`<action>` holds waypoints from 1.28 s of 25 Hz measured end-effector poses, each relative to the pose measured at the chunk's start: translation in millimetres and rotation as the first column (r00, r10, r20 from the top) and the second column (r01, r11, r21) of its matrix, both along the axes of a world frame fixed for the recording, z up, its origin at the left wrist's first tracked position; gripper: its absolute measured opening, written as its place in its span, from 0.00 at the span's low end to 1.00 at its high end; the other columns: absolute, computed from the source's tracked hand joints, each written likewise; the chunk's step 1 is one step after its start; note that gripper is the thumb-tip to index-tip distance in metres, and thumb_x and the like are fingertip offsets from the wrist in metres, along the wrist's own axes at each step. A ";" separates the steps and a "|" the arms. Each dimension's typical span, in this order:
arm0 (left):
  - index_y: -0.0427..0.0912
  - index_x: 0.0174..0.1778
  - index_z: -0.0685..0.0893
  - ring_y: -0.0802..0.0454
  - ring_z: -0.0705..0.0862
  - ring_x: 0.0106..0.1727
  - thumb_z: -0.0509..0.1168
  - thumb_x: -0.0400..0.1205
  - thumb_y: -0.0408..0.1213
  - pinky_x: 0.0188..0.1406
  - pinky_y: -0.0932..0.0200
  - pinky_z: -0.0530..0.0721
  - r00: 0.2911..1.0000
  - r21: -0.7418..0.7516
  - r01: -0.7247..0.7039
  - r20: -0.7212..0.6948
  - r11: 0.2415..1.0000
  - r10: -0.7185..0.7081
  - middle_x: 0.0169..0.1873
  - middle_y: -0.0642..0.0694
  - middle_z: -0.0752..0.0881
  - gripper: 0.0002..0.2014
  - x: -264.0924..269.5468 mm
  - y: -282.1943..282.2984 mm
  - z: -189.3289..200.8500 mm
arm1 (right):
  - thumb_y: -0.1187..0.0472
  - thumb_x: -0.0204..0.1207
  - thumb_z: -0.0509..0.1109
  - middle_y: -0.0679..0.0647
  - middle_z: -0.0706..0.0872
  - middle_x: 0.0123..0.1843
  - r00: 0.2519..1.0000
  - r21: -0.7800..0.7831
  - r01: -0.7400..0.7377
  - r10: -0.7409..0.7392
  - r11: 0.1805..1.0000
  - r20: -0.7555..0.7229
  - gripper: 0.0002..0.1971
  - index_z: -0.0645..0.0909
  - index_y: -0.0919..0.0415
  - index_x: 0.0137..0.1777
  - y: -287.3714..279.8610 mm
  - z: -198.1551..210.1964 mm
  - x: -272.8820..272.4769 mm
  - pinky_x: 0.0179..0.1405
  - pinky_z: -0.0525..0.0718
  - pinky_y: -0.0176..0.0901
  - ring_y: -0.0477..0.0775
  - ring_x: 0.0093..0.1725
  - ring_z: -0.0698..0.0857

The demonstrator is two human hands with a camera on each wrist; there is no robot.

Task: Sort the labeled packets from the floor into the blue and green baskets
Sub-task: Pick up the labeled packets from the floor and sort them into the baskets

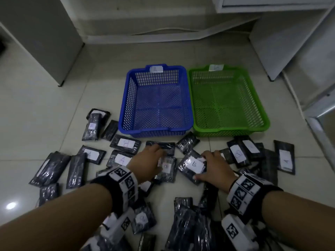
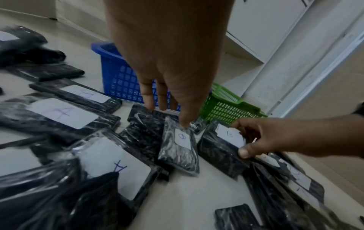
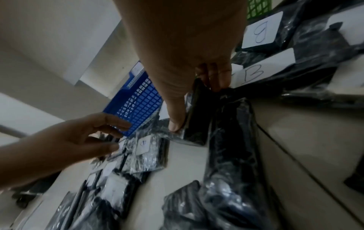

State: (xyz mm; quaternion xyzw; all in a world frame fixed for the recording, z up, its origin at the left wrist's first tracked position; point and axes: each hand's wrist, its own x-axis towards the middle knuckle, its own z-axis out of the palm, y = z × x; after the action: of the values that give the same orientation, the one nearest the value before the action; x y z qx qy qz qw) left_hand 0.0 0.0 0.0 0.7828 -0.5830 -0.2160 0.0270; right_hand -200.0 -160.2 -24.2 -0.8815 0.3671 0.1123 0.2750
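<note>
Clearly at the start: both baskets hold nothing, and every packet lies on the floor.
Step in hand: first picks, one packet per hand, just in front of the baskets.
Left hand (image 1: 145,161): thumb and fingers pinch the top edge of the small packet (image 2: 180,147); its label looks like a "B", though the writing is faint.
Right hand (image 1: 213,166): thumb and fingers grip the tilted packet (image 1: 192,166), one edge raised off the floor, label reading "B".
Next move: lift each packet free of its neighbours, check the letter, then carry it to the basket with the matching tag.
Blue basket (image 1: 126,98): empty, tag on the far rim, apparently "A".
Green basket (image 1: 257,98): empty, touching the blue one's side; its tag is too blurred to read.
Other packets (image 1: 125,144): scattered and overlapping, some face down.
</note>
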 end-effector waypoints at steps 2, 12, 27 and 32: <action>0.49 0.79 0.63 0.45 0.69 0.74 0.70 0.75 0.47 0.70 0.47 0.72 0.996 0.072 0.047 0.068 0.996 -0.052 0.75 0.47 0.67 0.36 -7.6 -10.5 -6.0 | 0.46 0.56 0.84 0.56 0.73 0.58 0.996 0.071 0.078 -0.080 0.994 0.034 0.35 0.69 0.54 0.58 -1.6 3.7 1.6 0.46 0.76 0.42 0.54 0.56 0.74; 0.47 0.61 0.81 0.51 0.81 0.57 0.69 0.77 0.41 0.56 0.60 0.78 0.985 0.141 -0.029 -0.165 0.990 0.052 0.58 0.48 0.82 0.16 4.9 -23.3 8.4 | 0.62 0.67 0.80 0.46 0.79 0.43 0.943 0.357 0.102 -0.204 0.929 0.262 0.20 0.71 0.55 0.50 -3.8 23.7 -1.1 0.37 0.75 0.31 0.49 0.44 0.80; 0.51 0.56 0.75 0.42 0.86 0.43 0.61 0.83 0.37 0.43 0.44 0.87 0.679 -0.279 -0.728 -0.416 0.626 0.604 0.44 0.43 0.86 0.08 126.8 -35.5 29.1 | 0.65 0.76 0.69 0.53 0.84 0.45 0.837 0.197 0.263 -0.325 0.944 0.440 0.05 0.80 0.57 0.51 -62.1 36.6 181.5 0.45 0.79 0.43 0.56 0.47 0.83; 0.38 0.68 0.78 0.37 0.80 0.60 0.57 0.84 0.31 0.54 0.51 0.76 0.898 -0.271 -0.430 -0.033 0.861 0.438 0.65 0.35 0.78 0.16 127.6 -27.2 1.2 | 0.68 0.78 0.64 0.61 0.87 0.60 0.959 -0.004 0.190 -0.185 0.982 0.216 0.11 0.84 0.61 0.57 -48.7 38.7 186.5 0.54 0.79 0.45 0.62 0.60 0.84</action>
State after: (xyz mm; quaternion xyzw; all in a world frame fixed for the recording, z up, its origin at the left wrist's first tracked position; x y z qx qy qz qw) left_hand 127.6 -27.2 1.2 0.8857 -0.4160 -0.1109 0.1734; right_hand -13.4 -209.0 14.5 -0.8530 0.4183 -0.0148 0.3117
